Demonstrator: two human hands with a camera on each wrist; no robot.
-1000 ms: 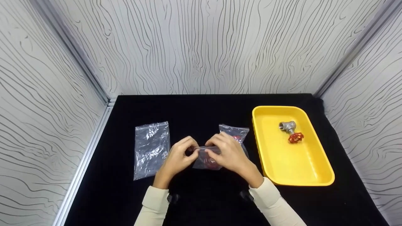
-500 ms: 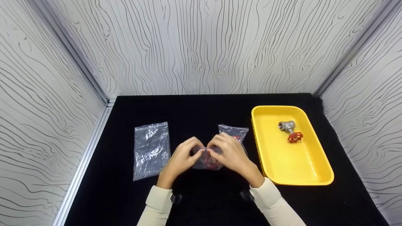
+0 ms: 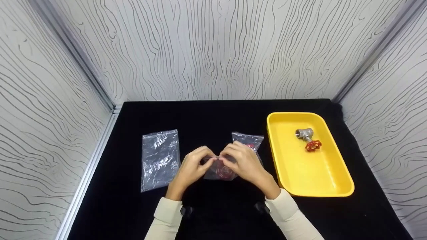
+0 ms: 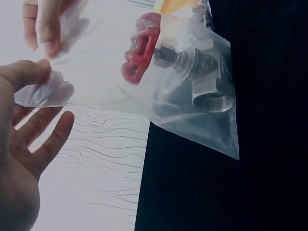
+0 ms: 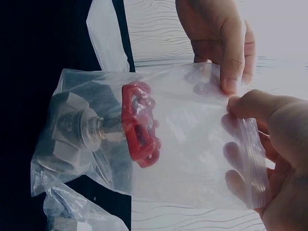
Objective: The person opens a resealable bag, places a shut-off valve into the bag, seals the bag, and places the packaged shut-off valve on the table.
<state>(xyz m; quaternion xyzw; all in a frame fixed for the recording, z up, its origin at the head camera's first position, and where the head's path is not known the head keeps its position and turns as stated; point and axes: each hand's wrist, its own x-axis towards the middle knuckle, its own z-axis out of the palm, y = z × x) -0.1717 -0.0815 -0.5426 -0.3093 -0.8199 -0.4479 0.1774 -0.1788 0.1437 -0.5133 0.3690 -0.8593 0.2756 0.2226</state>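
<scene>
A clear zip bag [image 3: 210, 174] is held up between both hands, with a metal gate valve [image 4: 211, 79] inside it. The valve's red handwheel [image 5: 139, 125] faces the bag's mouth. With thumb and fingers, my left hand [image 3: 191, 166] pinches the bag's top edge. Right beside it, my right hand [image 3: 246, 163] pinches the same edge, thumb tips nearly touching. In the right wrist view, several right fingers lie behind the clear film along the zip strip [image 5: 255, 168]. Whether the zip is sealed cannot be made out.
Behind the right hand lies another clear bag [image 3: 247, 137] with something red in it. A flat clear bag [image 3: 160, 161] lies on the black cloth at the left. At the right, a yellow tray [image 3: 310, 183] holds a loose valve [image 3: 305, 134] with a red handwheel.
My left hand has slid right along the bag's edge until it meets the right hand, then stays almost still. The right hand has kept its place.
</scene>
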